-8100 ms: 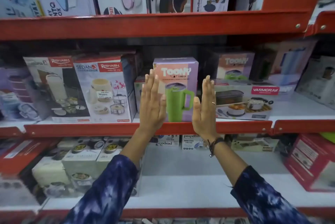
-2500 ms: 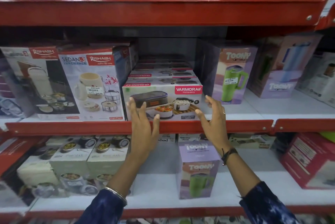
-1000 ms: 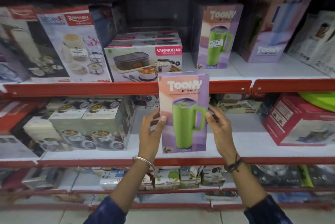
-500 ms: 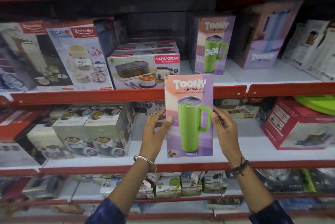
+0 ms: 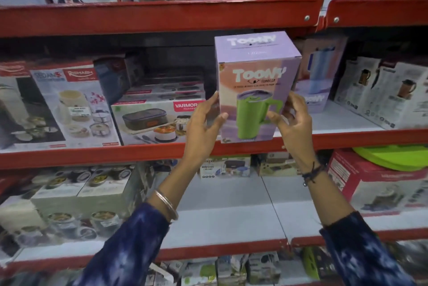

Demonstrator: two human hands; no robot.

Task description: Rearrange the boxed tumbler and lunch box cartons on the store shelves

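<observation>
A purple Toony tumbler box (image 5: 256, 81) with a green mug printed on it stands upright at the front edge of the middle shelf (image 5: 97, 157). My left hand (image 5: 203, 125) grips its left side and my right hand (image 5: 293, 125) grips its right side. Just left of it lies a stack of Varmora lunch box cartons (image 5: 150, 121). Behind and to the right stands another Toony box (image 5: 317, 77) showing a blue tumbler, partly hidden by the held box.
Rishabh lunch pack cartons (image 5: 69, 105) fill the middle shelf's left end and flask boxes (image 5: 382, 91) its right end. The red upper shelf beam (image 5: 162, 16) runs close above the held box. The lower shelf (image 5: 231, 223) holds container boxes at left and a red carton (image 5: 375, 181) at right.
Both hands have lifted the Toony box from in front of the lower shelf up to the middle shelf, to the right of the Varmora stack.
</observation>
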